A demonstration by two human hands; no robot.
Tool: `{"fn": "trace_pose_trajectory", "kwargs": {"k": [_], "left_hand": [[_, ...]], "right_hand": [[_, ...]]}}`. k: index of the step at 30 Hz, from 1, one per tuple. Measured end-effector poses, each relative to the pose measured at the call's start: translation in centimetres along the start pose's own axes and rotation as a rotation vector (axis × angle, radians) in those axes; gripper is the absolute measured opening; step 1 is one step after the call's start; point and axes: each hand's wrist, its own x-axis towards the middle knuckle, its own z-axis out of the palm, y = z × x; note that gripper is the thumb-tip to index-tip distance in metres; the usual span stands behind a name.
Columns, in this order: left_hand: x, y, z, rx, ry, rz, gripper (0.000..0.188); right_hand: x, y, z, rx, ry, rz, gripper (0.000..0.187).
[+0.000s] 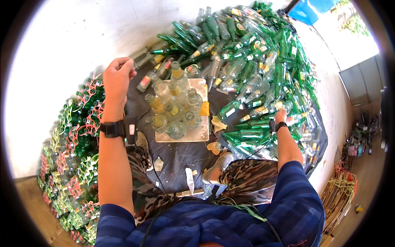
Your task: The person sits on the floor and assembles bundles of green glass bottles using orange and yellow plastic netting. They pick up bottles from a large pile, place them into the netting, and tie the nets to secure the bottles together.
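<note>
My left hand (118, 78) is raised at the left of a board, its fingers curled closed with nothing showing in them. Far to the right, my right hand (280, 115) reaches into a heap of loose bottles; its fingers close on a clear glass bottle (286, 106), and part of the grip is hidden. Between my arms, several clear glass bottles (175, 108) stand upright in a cluster on a pale square board (193, 136). Green glass bottles (250, 134) lie on their sides just left of my right hand.
A big heap of green and clear bottles (242, 41) curves from the back round to the right. Bottles bundled with coloured ties (78, 140) are stacked along the left wall. Paper scraps (190, 179) lie on the dark sheet (173, 164) by my shoes.
</note>
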Motion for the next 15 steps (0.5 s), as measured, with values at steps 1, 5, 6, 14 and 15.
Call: {"fn": "trace_pose_trajectory", "kwargs": {"k": [1,5,6,14,15], "left_hand": [[-0.1,0.1,-0.2,-0.017,0.000,0.007,0.018],[-0.4,0.4,-0.6,-0.073,-0.020,0.023,0.020],[-0.5,0.5,-0.7,-0.083,-0.011,0.013,0.019],[-0.7,0.4,-0.6,-0.093,0.004,0.005,0.018],[-0.9,0.3,-0.9,-0.134,-0.009,0.023,0.018]], "right_hand": [[0.7,0.3,-1.0,0.013,-0.017,-0.047,0.039],[1.7,-0.8,-3.8,-1.213,-0.042,-0.676,0.038],[1.5,-1.6,-4.7,-1.541,-0.133,-0.691,0.040],[-2.0,-8.4,-10.6,-1.104,0.019,-1.043,0.030],[-3.0,-10.2,-10.9,-0.947,-0.008,-1.052,0.028]]}}
